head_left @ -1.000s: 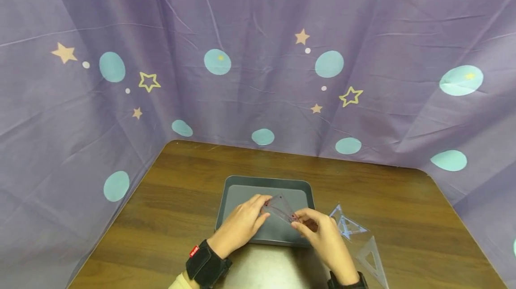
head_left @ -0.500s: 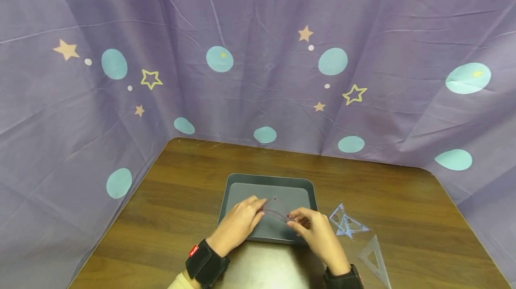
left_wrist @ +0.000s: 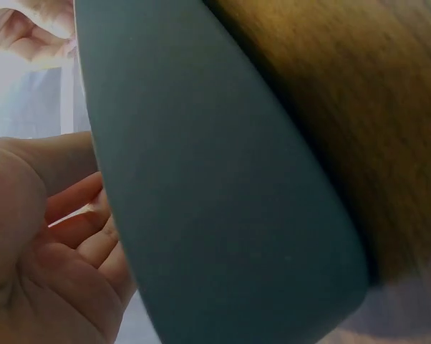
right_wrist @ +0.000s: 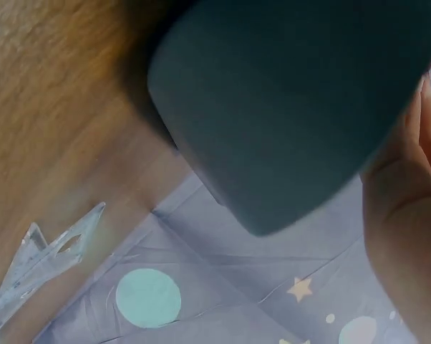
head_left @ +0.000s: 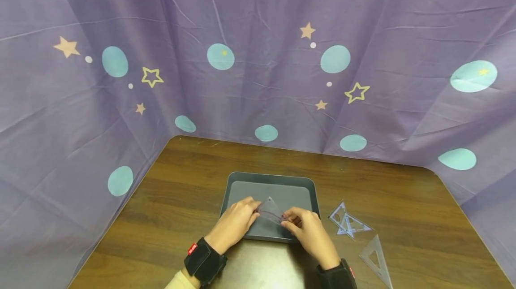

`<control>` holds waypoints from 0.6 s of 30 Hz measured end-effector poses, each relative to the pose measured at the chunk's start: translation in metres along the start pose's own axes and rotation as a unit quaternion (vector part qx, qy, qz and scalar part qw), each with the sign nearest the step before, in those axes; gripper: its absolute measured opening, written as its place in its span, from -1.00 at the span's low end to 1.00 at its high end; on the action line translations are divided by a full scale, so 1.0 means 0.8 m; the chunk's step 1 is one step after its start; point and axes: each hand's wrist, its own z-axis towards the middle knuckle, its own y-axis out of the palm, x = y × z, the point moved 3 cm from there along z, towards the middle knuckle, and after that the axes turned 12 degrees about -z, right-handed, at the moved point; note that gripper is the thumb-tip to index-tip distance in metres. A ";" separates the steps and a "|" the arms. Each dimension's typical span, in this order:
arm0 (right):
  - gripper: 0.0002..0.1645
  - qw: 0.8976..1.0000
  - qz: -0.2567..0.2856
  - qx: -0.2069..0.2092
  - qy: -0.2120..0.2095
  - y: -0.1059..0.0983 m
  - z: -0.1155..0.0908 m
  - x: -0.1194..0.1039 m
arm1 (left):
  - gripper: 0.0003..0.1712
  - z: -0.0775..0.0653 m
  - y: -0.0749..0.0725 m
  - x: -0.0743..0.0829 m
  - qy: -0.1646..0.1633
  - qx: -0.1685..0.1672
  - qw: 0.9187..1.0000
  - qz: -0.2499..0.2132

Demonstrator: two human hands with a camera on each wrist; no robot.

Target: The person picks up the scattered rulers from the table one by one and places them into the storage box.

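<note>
A clear, purple-tinted triangular set square (head_left: 270, 208) is held above the dark grey tray (head_left: 271, 177), one corner pointing away from me. My left hand (head_left: 235, 221) pinches its left corner. At its right corner, the thumb and fingers of my right hand (head_left: 311, 234) grip it. The tray's outer wall (left_wrist: 201, 165) fills much of the left wrist view and hides the left fingertips. In the right wrist view the same wall covers most of the right hand's grip.
To the right of the tray lie overlapping blue-edged set squares (head_left: 346, 225). Nearer to me is a larger clear set square (head_left: 373, 245). A purple curtain (head_left: 258, 56) with stars and dots stands behind and beside the wooden table (head_left: 169, 190).
Both hands have shifted left over the tray with the set square between them, which has tilted a little. The head view has moved slightly. The other set squares lie as before.
</note>
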 end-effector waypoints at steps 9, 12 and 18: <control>-0.86 0.998 -0.057 -0.001 -0.011 0.015 0.011 0.007 | -0.86 0.000 0.005 -0.008 -0.009 -0.024 1.000 0.018; -0.86 0.998 -0.067 -0.003 -0.018 0.020 0.014 0.010 | -0.84 0.000 0.009 -0.011 -0.012 -0.032 0.999 0.023; -0.87 0.996 -0.086 -0.012 -0.018 0.029 0.020 0.015 | -0.85 -0.001 0.013 -0.015 -0.004 -0.038 0.998 0.058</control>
